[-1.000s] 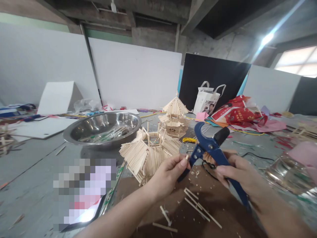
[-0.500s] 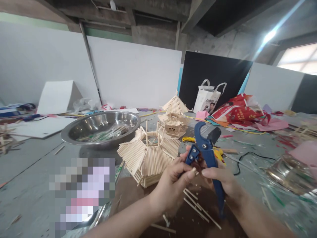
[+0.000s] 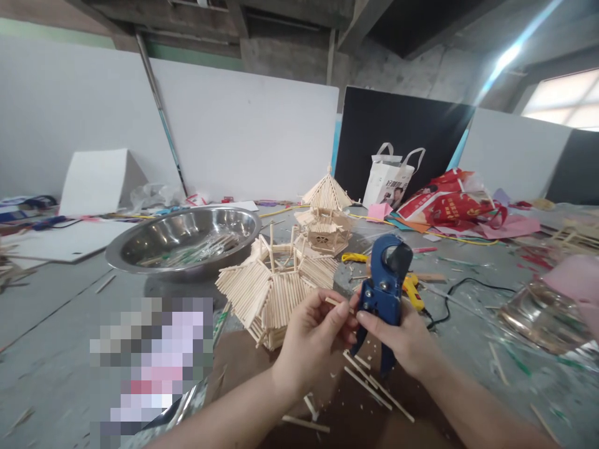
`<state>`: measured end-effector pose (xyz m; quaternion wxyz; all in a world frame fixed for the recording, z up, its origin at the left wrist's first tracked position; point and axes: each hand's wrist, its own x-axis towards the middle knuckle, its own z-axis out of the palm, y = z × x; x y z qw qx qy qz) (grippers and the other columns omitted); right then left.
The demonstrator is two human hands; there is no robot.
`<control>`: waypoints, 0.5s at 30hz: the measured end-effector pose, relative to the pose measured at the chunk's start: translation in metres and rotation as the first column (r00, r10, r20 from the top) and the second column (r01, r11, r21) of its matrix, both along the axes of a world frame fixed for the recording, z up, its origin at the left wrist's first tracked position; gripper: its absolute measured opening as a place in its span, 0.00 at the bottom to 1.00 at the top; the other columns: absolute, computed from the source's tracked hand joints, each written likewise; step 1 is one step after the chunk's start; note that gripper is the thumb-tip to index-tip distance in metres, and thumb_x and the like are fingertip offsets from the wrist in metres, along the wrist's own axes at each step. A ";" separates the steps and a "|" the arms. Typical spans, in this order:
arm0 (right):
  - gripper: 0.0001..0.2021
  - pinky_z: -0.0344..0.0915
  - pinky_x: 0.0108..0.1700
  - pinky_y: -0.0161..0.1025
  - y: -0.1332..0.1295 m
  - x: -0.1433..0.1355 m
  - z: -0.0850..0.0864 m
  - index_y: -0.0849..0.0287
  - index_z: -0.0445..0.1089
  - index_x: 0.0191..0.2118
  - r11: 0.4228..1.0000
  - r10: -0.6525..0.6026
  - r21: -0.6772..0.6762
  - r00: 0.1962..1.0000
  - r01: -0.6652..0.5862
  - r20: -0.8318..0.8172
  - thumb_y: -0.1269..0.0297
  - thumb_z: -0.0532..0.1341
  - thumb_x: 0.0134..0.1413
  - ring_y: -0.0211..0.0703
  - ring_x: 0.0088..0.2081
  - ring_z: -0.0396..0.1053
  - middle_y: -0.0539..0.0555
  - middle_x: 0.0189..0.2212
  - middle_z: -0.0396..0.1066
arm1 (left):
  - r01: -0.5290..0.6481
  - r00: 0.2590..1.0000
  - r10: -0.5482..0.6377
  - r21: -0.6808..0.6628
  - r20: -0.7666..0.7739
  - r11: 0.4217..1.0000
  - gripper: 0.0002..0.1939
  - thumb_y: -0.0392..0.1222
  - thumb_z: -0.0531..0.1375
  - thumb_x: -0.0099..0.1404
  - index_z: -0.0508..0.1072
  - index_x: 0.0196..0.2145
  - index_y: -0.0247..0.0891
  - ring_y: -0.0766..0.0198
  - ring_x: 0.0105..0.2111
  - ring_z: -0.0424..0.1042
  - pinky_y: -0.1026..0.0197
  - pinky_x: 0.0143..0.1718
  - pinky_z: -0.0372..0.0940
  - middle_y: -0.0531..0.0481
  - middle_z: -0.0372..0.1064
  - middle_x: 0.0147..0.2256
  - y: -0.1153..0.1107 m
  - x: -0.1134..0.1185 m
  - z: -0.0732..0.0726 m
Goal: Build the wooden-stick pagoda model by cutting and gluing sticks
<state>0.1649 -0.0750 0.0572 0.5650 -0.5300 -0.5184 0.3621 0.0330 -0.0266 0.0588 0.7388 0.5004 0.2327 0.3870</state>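
Between thumb and fingers, my left hand (image 3: 322,327) pinches a short wooden stick (image 3: 339,305). My right hand (image 3: 405,333) is wrapped round a blue cutter (image 3: 384,284), whose curved jaw and dark blade point up and now lie close together. Both hands nearly touch in front of a hexagonal roofed model (image 3: 285,299) made of thin sticks, open at its top. Behind that model stands a smaller stick pagoda (image 3: 326,215) with a pointed roof. Several loose sticks (image 3: 374,386) lie on the brown board (image 3: 346,427) beneath my hands.
A steel basin (image 3: 182,271) holding sticks and plastic is at the left. Right of the cutter lie a yellow glue gun (image 3: 412,293) and its black cable. A clear container (image 3: 543,318) sits at the right. Farther back are a white bag (image 3: 386,181) and a red bag (image 3: 449,202).
The cutter's handles and jaws have come together, and the tool has turned more upright. My left hand shows more of the stick. The view has shifted slightly.
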 end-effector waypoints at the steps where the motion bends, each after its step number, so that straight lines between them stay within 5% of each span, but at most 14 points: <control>1: 0.09 0.66 0.33 0.37 0.000 -0.002 0.001 0.60 0.64 0.32 1.000 0.000 0.000 1.000 0.000 0.002 0.63 0.59 0.43 0.39 0.27 0.67 0.50 0.25 0.68 | 0.006 1.000 -0.006 -0.009 0.014 1.000 0.08 0.42 0.58 0.53 0.62 0.28 0.37 0.72 0.18 0.64 0.67 0.21 0.59 0.55 0.64 0.20 0.000 0.000 0.000; 15: 0.06 0.66 0.34 0.36 0.001 -0.003 -0.001 0.59 0.65 0.29 0.985 -0.147 0.118 0.969 0.126 0.196 0.63 0.58 0.43 0.39 0.29 0.68 0.50 0.25 0.70 | 0.030 0.997 -0.025 -0.065 0.075 0.997 0.07 0.37 0.61 0.50 0.66 0.27 0.33 0.71 0.21 0.67 0.65 0.27 0.63 0.52 0.68 0.21 0.007 0.001 -0.006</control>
